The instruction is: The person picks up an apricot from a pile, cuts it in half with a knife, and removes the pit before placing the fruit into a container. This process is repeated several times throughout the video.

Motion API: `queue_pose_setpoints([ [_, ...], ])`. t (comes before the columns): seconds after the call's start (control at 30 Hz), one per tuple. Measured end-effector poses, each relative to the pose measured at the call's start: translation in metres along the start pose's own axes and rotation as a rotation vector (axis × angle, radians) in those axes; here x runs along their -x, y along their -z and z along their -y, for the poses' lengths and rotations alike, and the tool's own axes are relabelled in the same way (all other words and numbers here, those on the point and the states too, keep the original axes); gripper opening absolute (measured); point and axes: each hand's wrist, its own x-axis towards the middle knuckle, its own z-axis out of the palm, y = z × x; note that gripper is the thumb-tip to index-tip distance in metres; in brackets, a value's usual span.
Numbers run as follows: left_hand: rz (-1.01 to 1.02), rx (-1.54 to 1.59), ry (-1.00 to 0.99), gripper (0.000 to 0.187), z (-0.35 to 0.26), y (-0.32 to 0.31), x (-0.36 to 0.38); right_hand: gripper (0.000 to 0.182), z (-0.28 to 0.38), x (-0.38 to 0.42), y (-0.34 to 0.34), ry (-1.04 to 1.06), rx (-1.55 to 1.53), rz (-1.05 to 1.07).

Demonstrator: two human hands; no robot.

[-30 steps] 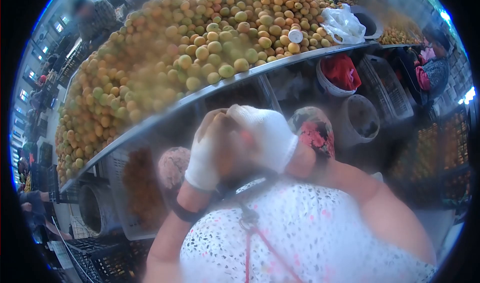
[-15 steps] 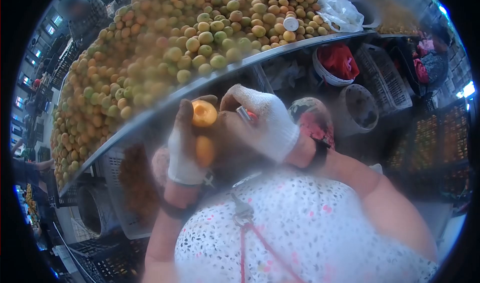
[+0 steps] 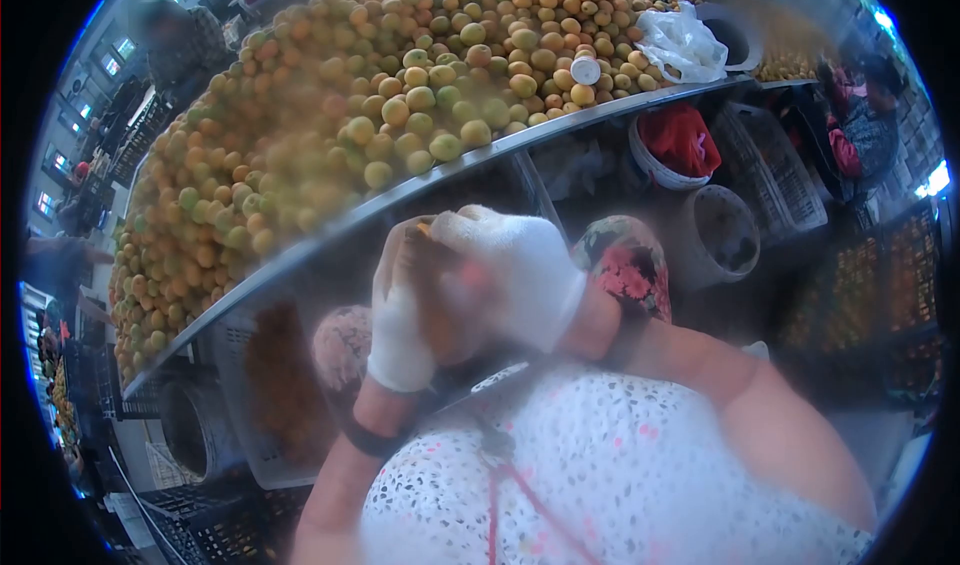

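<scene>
My left hand (image 3: 400,310), in a white knitted glove with stained fingers, is closed around an apricot. Only a sliver of orange shows between the fingertips. My right hand (image 3: 525,270), gloved the same way, presses against the left at the fingertips. A small tool (image 3: 474,273) shows as a blurred red patch in its curled fingers; haze on the lens hides its shape. Both hands are above my lap, in front of a metal-edged table (image 3: 400,193) heaped with apricots (image 3: 420,98).
Below the table at left is a white crate (image 3: 262,470) of orange pieces beside a bucket (image 3: 190,430). To the right are a bucket with a red bag (image 3: 675,140), a pale bucket (image 3: 722,230) and a crate (image 3: 775,160). Another person (image 3: 868,125) sits at far right.
The right hand has moved left against the left hand. The opened apricot, visible in the left hand before, is now mostly hidden. The tool's metal end no longer shows.
</scene>
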Motion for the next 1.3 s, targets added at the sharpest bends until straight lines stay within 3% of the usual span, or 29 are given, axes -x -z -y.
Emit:
queue_pose_setpoints([
  [0.03, -0.010, -0.157, -0.058, 0.036, -0.001, -0.002, 0.001, 0.023, 0.000, -0.002, 0.000, 0.007, 0.002, -0.001],
  [0.13, 0.002, -0.095, -0.051, 0.034, 0.014, 0.003, 0.005, 0.021, -0.002, -0.005, -0.002, 0.050, -0.023, -0.081],
  [0.17, 0.037, -0.023, -0.030, 0.035, 0.014, 0.002, 0.007, 0.020, -0.003, -0.005, -0.002, -0.004, -0.058, -0.064],
  [0.3, 0.050, -0.252, 0.056, 0.040, -0.010, 0.002, 0.020, 0.015, -0.011, -0.009, -0.002, -0.120, -0.178, -0.074],
  [0.37, -0.006, -0.432, -0.083, 0.043, -0.021, 0.005, 0.022, 0.012, -0.016, -0.005, -0.006, -0.281, -0.422, -0.122],
  [0.43, -0.160, -0.531, -0.023, 0.043, -0.044, 0.031, 0.023, 0.016, -0.017, -0.002, -0.006, -0.283, -0.408, -0.123],
  [0.5, -0.225, -0.667, -0.210, 0.042, -0.054, 0.077, 0.017, 0.022, -0.012, -0.002, -0.001, -0.652, -0.643, 0.010],
  [0.57, -0.426, -0.854, -0.378, 0.036, -0.066, 0.114, 0.020, 0.027, -0.009, 0.000, 0.002, -0.731, -0.620, 0.069],
  [0.63, -0.555, -0.982, -0.488, 0.031, -0.076, 0.198, 0.024, 0.026, -0.012, -0.001, 0.002, -0.819, -0.665, 0.132],
  [0.7, -0.493, -1.339, -0.252, 0.039, -0.116, 0.312, 0.048, 0.026, -0.023, 0.005, -0.003, -0.765, -0.707, 0.179],
  [0.77, -0.749, -1.245, -0.194, 0.042, -0.145, 0.361, 0.061, 0.026, -0.031, 0.010, -0.008, -0.703, -0.751, 0.224],
  [0.8, -0.868, -1.513, 0.001, 0.050, -0.165, 0.380, 0.068, 0.026, -0.034, 0.012, -0.011, -0.691, -0.797, 0.216],
  [0.83, -0.984, -1.771, 0.216, 0.059, -0.185, 0.387, 0.071, 0.027, -0.037, 0.013, -0.015, -0.679, -0.845, 0.208],
  [0.87, -1.103, -1.887, 0.249, 0.069, -0.197, 0.379, 0.069, 0.027, -0.038, 0.010, -0.017, -0.702, -0.887, 0.192],
  [0.9, -1.196, -1.921, 0.221, 0.062, -0.206, 0.342, 0.059, 0.027, -0.041, 0.005, -0.018, -0.692, -0.895, 0.191],
  [0.97, -1.049, -1.654, -0.203, 0.045, -0.221, 0.360, 0.035, 0.027, -0.050, 0.000, -0.020, -0.822, -0.886, 0.290],
  [1.03, -0.918, -1.417, -0.361, 0.033, -0.216, 0.301, -0.018, 0.029, -0.058, -0.004, -0.025, -0.892, -0.949, 0.327],
  [1.1, -0.463, -1.754, -0.631, 0.026, -0.209, 0.312, -0.075, 0.030, -0.070, -0.008, -0.039, -1.127, -1.228, 0.196],
  [1.13, -0.583, -1.557, -0.360, 0.023, -0.199, 0.266, -0.100, 0.024, -0.076, -0.013, -0.035, -1.116, -1.142, 0.299],
  [1.17, -0.329, -1.622, -0.510, 0.029, -0.186, 0.291, -0.133, 0.024, -0.077, -0.019, -0.036, -1.121, -1.149, 0.308],
  [1.2, -0.440, -1.468, -0.390, 0.036, -0.168, 0.254, -0.157, 0.021, -0.079, -0.024, -0.038, -1.088, -0.933, 0.350],
  [1.23, -0.401, -1.640, -0.363, 0.044, -0.158, 0.265, -0.184, 0.019, -0.084, -0.029, -0.041, -1.045, -0.717, 0.387],
  [1.27, -0.321, -1.642, -0.341, 0.050, -0.147, 0.272, -0.210, 0.019, -0.093, -0.027, -0.048, -1.048, -0.723, 0.393],
  [1.3, -0.325, -1.718, -0.201, 0.055, -0.141, 0.232, -0.219, 0.018, -0.104, -0.020, -0.055, -0.931, -0.654, 0.360],
])
